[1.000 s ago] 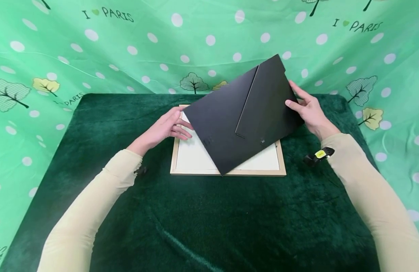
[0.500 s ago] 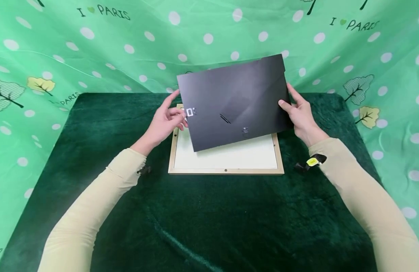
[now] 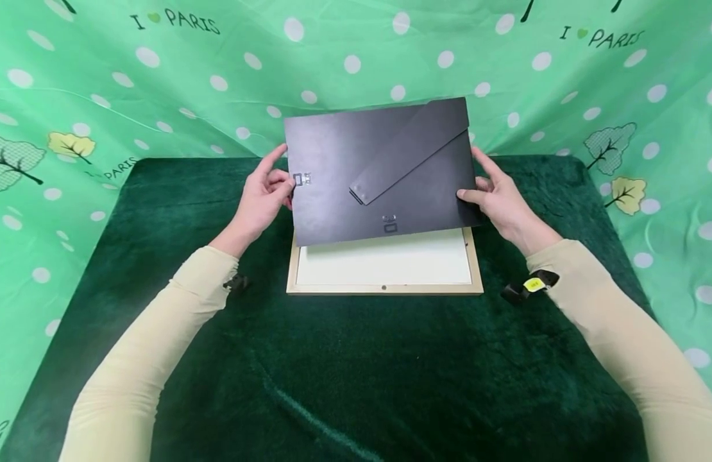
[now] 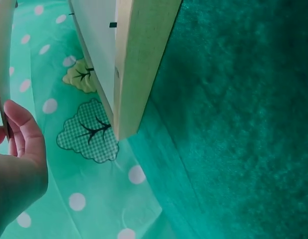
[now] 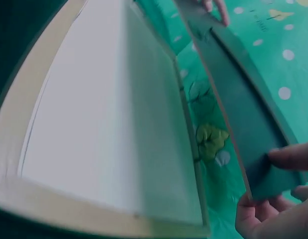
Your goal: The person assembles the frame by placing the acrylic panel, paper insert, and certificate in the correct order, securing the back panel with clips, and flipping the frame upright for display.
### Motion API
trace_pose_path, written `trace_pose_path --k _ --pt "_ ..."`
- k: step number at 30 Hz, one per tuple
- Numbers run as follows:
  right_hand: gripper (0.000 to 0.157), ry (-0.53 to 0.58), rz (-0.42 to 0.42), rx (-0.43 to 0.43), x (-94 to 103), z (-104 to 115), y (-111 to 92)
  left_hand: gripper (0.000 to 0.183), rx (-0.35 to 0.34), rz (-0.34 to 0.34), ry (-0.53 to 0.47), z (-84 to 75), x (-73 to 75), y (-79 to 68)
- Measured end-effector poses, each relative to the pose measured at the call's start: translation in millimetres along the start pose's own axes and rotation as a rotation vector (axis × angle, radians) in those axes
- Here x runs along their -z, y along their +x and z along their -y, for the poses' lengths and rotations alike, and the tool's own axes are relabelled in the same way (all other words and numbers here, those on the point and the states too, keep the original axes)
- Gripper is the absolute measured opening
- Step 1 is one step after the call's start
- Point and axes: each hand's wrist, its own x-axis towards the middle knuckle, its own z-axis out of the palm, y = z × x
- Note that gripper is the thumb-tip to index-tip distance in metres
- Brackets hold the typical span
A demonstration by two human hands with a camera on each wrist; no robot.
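Observation:
A black picture-frame backing board [image 3: 333,154] is held up over a light wooden picture frame [image 3: 390,290]. On the board are a diagonal stand leg [image 3: 414,151] and two small metal hangers. My left hand [image 3: 262,196] pinches its left edge beside one hanger; in the left wrist view the thumb and fingers [image 4: 25,127] meet on the edge. At the opposite end my right hand [image 3: 497,200] grips the right edge, thumb on the black face and fingers behind. White backing [image 3: 385,266] shows inside the frame, whose far part the board hides in the head view.
The frame lies on a dark green velvet cloth [image 3: 362,359] covering the table. Behind and at the sides hangs a green dotted curtain [image 3: 356,38] with tree prints. Small dark tabs stick out along the frame's inner edge, such as one tab [image 4: 113,25] in the left wrist view.
The board has turned from a steep slant to nearly level and shifted left. My left hand, loose near the board's corner earlier, now pinches its left edge. The stand leg shows at a different angle.

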Motion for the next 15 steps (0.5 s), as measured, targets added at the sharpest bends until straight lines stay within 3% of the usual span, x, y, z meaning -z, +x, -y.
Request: trace_pose_path --k 6,11,15 --pt "0.074 -0.265 0.02 0.088 4.1 -11 -1 0.059 0.098 0.018 0.005 19.2 5.8 6.5" --pt "0.07 -0.372 0.014 0.125 5.4 -16 -7 0.069 0.18 0.07 -0.003 22.1 5.3 8.0" --pt "0.068 -0.406 0.012 0.119 8.0 -21 -11 0.07 0.206 0.119 0.019 23.0 4.1 6.1"
